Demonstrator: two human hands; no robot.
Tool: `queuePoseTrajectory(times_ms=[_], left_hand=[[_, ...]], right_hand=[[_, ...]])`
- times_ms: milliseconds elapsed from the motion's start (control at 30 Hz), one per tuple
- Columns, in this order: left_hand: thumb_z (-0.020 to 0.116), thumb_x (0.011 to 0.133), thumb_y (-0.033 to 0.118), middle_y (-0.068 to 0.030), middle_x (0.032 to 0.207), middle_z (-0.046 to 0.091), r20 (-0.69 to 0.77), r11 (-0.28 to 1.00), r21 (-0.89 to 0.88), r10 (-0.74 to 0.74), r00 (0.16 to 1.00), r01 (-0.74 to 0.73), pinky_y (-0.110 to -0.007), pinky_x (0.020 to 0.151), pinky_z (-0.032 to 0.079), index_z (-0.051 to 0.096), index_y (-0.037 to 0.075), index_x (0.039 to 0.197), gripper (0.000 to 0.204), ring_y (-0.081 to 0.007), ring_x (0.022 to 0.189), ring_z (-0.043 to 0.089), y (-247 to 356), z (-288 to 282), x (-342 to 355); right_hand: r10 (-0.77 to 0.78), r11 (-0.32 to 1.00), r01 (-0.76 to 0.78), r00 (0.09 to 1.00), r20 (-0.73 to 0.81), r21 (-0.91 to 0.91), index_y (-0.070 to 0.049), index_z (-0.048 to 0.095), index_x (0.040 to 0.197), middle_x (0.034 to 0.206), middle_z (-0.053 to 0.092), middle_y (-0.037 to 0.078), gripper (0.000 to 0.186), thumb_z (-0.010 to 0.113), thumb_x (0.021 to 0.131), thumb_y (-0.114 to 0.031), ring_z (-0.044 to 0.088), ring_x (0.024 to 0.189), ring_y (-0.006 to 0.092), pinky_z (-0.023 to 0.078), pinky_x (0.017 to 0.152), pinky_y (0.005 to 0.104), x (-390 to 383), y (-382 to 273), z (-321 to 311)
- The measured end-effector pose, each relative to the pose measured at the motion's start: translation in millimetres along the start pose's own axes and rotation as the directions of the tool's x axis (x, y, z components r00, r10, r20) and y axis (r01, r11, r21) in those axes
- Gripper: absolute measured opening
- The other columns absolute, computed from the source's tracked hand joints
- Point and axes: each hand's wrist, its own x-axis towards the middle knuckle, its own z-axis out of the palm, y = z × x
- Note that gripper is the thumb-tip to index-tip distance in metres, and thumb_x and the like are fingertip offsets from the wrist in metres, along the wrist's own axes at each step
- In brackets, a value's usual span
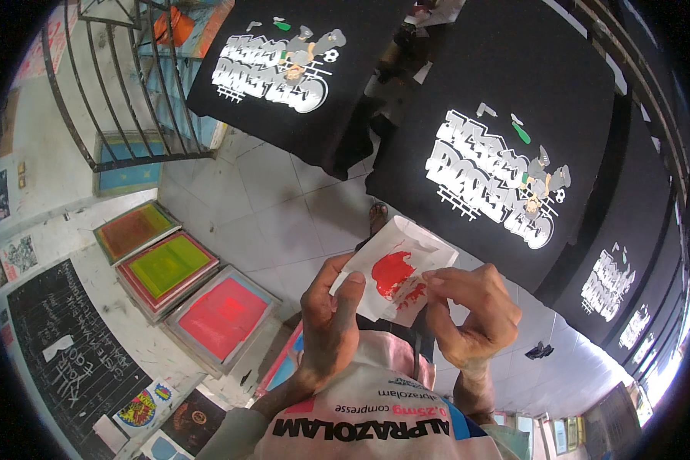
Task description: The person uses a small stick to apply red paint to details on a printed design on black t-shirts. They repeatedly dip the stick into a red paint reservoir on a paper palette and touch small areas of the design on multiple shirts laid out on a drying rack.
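Observation:
A white sheet (pixel 368 295), apparently paper, is tilted in front of my chest with a wet-looking patch of red paint (pixel 392 268) on it. My left hand (pixel 331 314) grips the sheet's left side, thumb on top. Over the sheet's right edge, the fingertips of my right hand (pixel 475 313) are pinched together beside the red smear. Whether they hold the sheet's edge or some small thing cannot be made out.
Black printed shirts (pixel 498 69) lie in a row along the right. Framed printing screens with red (pixel 199 314), yellow-green (pixel 172 268) and brown (pixel 134 228) surfaces lie at left. Beyond them are a chalkboard (pixel 61 345) and a metal railing (pixel 103 84). A sandaled foot (pixel 377 217) shows past the sheet.

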Motion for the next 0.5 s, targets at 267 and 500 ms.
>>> queuePoseTrajectory(times_ms=[267,500], left_hand=[[0.053,0.102,0.024,-0.0055,0.099,0.064,0.058,0.997,-0.041,0.074,0.996,-0.072,-0.021,0.076,0.044,0.058,-0.004,0.121,0.034,-0.0064,0.085,0.054,0.1,-26.2,-5.0],[0.052,0.102,0.020,-0.0080,0.104,0.065,0.103,0.991,-0.105,0.096,0.990,-0.085,-0.024,0.084,0.045,0.058,-0.006,0.120,0.032,-0.0091,0.093,0.056,4.2,-37.7,-5.7]], right_hand=[[-0.050,0.985,0.055,0.998,0.036,-0.164,0.001,0.070,0.084,0.083,0.074,0.012,0.028,0.068,0.059,0.013,0.060,0.065,0.0185,0.045,0.059,0.0274,-3.1,-28.9,17.4],[-0.030,0.987,0.032,0.999,0.013,-0.156,0.001,0.070,0.083,0.082,0.073,0.013,0.021,0.069,0.064,0.011,0.055,0.060,0.0161,0.042,0.056,0.0270,-5.5,-40.8,25.4]])
